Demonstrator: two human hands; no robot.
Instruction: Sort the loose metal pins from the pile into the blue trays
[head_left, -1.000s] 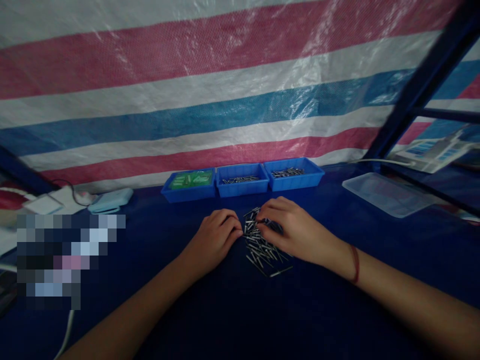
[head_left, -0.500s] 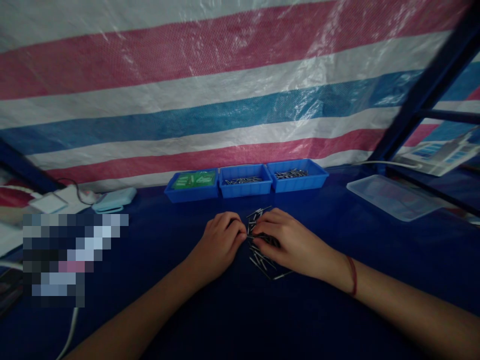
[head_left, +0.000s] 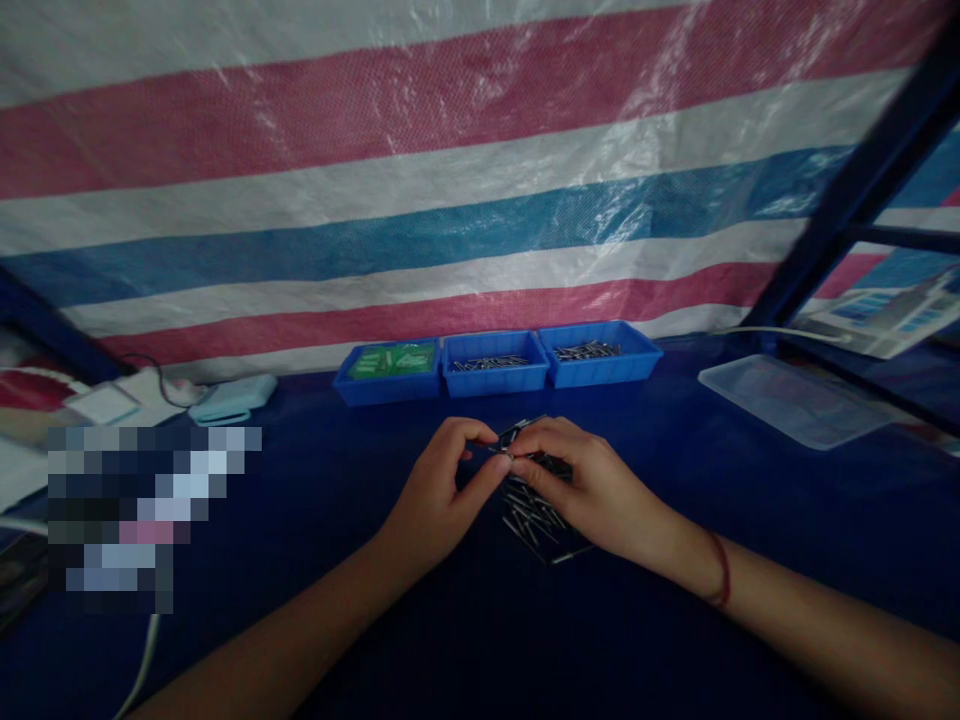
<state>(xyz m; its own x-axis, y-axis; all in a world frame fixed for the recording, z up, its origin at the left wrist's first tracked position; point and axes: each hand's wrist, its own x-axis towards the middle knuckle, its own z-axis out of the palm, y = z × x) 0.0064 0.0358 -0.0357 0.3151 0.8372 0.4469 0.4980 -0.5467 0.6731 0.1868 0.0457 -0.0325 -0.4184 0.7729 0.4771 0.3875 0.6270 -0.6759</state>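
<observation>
Many thin metal pins (head_left: pixel 534 512) lie in a loose, shiny pile on the dark blue table (head_left: pixel 465 640). Over the pile's left edge, the fingertips of my two hands meet. My left hand (head_left: pixel 439 485) has thumb and forefinger closed on a small, thin metal pin, mostly hidden by the fingers. From the other side my right hand (head_left: pixel 577 475) pinches at the same spot, its thumb and fingers touching or nearly touching the left thumb. This hand covers part of the pile.
Behind the pile stand three blue trays: the left tray (head_left: pixel 352 392) holds a green packet (head_left: pixel 394 360), the middle (head_left: pixel 499 380) and right ones (head_left: pixel 607 370) hold metal pins. A clear plastic lid (head_left: pixel 795 400) lies at right. A light blue case (head_left: pixel 234 398) and cables are at left.
My left hand has moved slightly right, its thumb and forefinger reaching up to my right fingertips. My right hand's fingers have drawn closer together. The view has shifted a little.
</observation>
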